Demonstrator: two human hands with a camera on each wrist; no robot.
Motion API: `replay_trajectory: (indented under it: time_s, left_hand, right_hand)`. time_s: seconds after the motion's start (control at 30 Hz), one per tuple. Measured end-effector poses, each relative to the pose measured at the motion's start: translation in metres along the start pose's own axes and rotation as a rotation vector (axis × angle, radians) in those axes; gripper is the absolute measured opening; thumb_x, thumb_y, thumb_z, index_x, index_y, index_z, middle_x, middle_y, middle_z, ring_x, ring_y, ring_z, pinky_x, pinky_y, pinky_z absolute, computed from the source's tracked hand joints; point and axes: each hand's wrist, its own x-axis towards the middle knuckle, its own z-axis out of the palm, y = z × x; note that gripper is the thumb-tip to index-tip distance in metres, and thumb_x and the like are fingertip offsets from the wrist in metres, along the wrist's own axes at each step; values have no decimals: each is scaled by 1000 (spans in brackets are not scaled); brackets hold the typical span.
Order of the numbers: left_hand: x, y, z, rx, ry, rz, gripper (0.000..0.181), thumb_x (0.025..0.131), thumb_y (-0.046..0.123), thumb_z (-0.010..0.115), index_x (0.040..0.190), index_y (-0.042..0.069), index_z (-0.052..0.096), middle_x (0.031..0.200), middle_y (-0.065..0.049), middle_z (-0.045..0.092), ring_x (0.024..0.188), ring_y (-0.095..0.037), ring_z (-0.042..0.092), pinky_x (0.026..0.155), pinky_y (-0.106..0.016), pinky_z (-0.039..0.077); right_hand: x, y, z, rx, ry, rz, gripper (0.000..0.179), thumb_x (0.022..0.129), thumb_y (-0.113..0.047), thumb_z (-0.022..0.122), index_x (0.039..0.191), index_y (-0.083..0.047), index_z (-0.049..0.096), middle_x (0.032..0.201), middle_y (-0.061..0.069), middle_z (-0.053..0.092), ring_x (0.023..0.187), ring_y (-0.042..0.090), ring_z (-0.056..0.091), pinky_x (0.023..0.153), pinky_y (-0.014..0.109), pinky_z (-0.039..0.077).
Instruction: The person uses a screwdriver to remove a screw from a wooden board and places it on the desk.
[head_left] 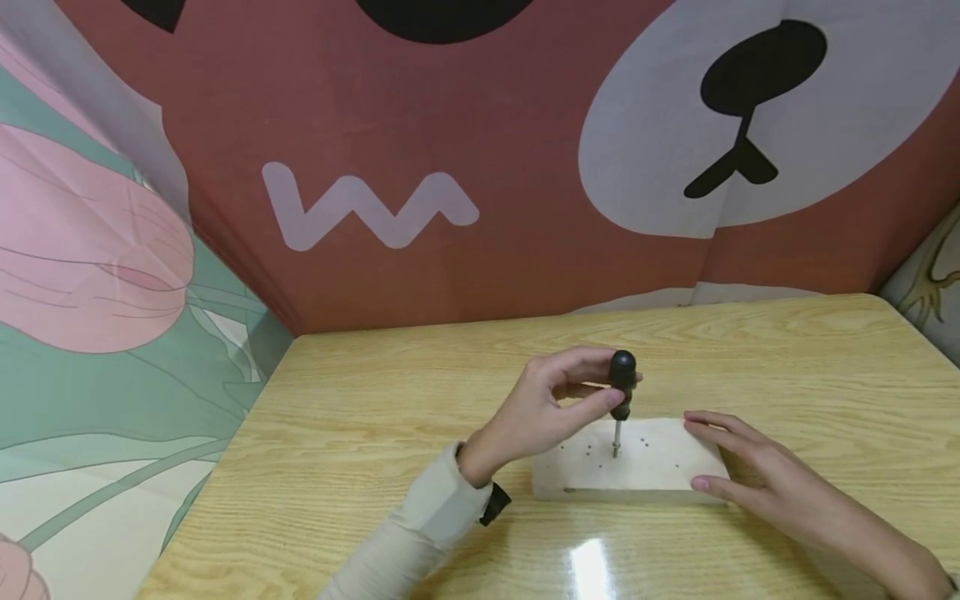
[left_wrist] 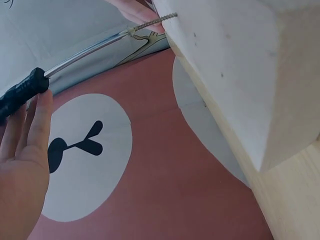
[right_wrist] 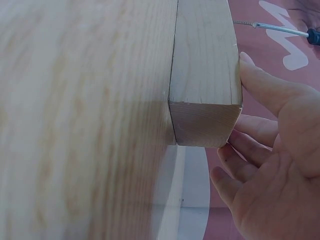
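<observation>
My left hand (head_left: 543,412) holds a screwdriver (head_left: 622,371) by its black handle, thumb on the near side and fingers behind. The screwdriver stands nearly upright, its metal shaft (left_wrist: 87,54) reaching down to the head of a screw (left_wrist: 156,21). That screw stands upright in the top of a pale wooden block (head_left: 652,479), with most of its thread showing above the wood. At the block's right end, my right hand (head_left: 765,471) grips it, thumb at the near top edge and fingers toward the far side.
Several small dark holes dot the block's top around the screw. Under it is a wood-grain table (head_left: 375,400), its far edge against a red-brown cloth (head_left: 450,275) with a cartoon animal face. A flower-printed cloth (head_left: 90,250) hangs along the left side.
</observation>
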Motion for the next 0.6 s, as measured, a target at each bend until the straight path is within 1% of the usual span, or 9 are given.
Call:
replay_trajectory:
  time_s: [0.1,0.2,0.3,0.43,0.5,0.6]
  left_hand:
    - [0,2,-2,-23,-27,-8,34,95,-4,61,129,-9,57,118,-27,69,104,-26,72,86,-29,61]
    - [-1,3,-4,-4,-31,-20,36,93,-4,64,128,-7,58,115,-25,70,101,-24,73,86,-28,60]
    - [0,3,-5,35,-9,-19,37,90,-3,69,126,-6,60,110,-23,72,97,-21,73,85,-26,60]
    - [1,2,-2,67,36,18,37,84,-3,75,119,-5,63,103,-21,73,91,-18,72,82,-26,61]
    - [2,1,0,59,52,35,36,82,-4,76,116,-6,63,101,-22,73,89,-19,72,82,-27,61]
    - [2,0,2,30,62,41,35,81,-7,76,113,-7,63,102,-24,71,91,-23,72,83,-28,61]
  right_hand:
    - [0,0,0,-2,-1,1,60,79,-16,83,134,-6,61,138,12,55,127,-26,20,95,-8,15]
    - [1,0,-1,-7,-9,11,60,80,-18,83,134,-7,60,139,11,55,127,-26,20,94,-8,16]
    - [1,0,-1,-15,-18,25,59,80,-19,82,134,-8,60,139,11,55,127,-26,21,93,-8,17]
    - [1,0,-2,-22,-26,34,59,80,-20,82,134,-9,61,139,10,55,126,-26,22,92,-8,19]
    - [1,0,-2,-23,-27,34,59,80,-20,82,134,-8,61,139,10,55,126,-26,22,92,-8,19]
    - [1,0,-2,-24,-25,35,60,80,-20,82,134,-9,61,139,10,55,126,-25,23,93,-8,17]
